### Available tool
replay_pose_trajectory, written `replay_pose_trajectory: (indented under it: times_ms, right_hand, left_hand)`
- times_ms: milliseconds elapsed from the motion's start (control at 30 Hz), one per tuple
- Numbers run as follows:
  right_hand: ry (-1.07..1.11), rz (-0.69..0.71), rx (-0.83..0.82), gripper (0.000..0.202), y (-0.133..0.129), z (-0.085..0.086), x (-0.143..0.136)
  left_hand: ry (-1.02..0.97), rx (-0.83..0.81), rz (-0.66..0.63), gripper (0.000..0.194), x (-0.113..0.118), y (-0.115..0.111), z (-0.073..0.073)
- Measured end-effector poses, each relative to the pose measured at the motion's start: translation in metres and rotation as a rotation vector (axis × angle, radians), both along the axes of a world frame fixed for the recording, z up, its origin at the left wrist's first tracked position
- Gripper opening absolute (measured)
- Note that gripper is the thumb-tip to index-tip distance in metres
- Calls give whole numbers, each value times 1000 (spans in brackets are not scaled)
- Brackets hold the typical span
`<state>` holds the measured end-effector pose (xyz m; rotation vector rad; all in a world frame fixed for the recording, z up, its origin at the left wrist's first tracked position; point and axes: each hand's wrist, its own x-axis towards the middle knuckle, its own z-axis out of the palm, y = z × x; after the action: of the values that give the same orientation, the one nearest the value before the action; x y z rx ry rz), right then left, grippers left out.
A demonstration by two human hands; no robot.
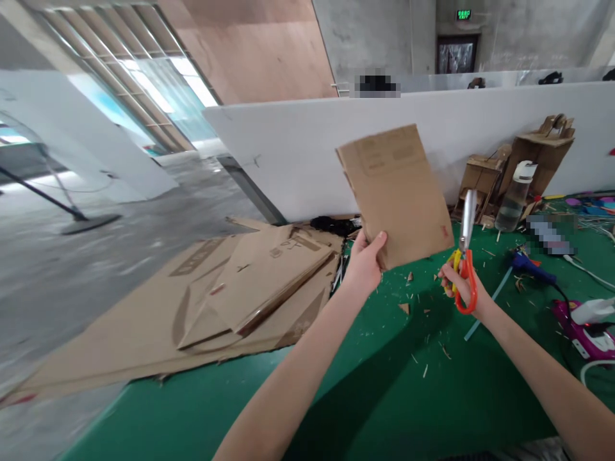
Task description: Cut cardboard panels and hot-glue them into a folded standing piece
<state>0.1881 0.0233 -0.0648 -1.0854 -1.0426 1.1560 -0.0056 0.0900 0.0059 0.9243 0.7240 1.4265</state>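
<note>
My left hand (366,261) grips a brown cardboard piece (396,192) by its lower left corner and holds it upright above the table. The piece looks folded or doubled along its left edge. In my right hand (464,288) is a pair of scissors (466,246) with orange and yellow handles, blades pointing up and seemingly closed. The scissors are just right of the cardboard, apart from it. Small cardboard scraps (404,308) lie on the green table (384,384) below both hands.
Flattened cardboard sheets (269,275) overhang the table's left side. At right are a water bottle (516,195), cardboard constructions (538,153), a blue glue gun (533,266), a phone (550,235) and a magenta power strip (586,330) with cables. A white partition (298,153) stands behind.
</note>
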Motion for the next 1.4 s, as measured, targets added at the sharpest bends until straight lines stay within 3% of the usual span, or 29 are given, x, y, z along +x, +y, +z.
replay_pose_trajectory:
  times_ms: [200, 433, 1033, 1400]
  right_hand:
    - [-335, 31, -41, 42, 6, -11, 16]
    - [-583, 80, 33, 38, -6, 1, 14]
    - [-711, 119, 117, 39, -5, -7, 12]
    - [-1043, -91, 181, 44, -11, 8, 13]
  left_hand:
    - [5, 180, 100, 42, -31, 25, 19]
    - [-40, 211, 132, 44, -46, 24, 30]
    - [-40, 152, 73, 43, -44, 29, 9]
    - [-66, 142, 40, 43, -37, 27, 2]
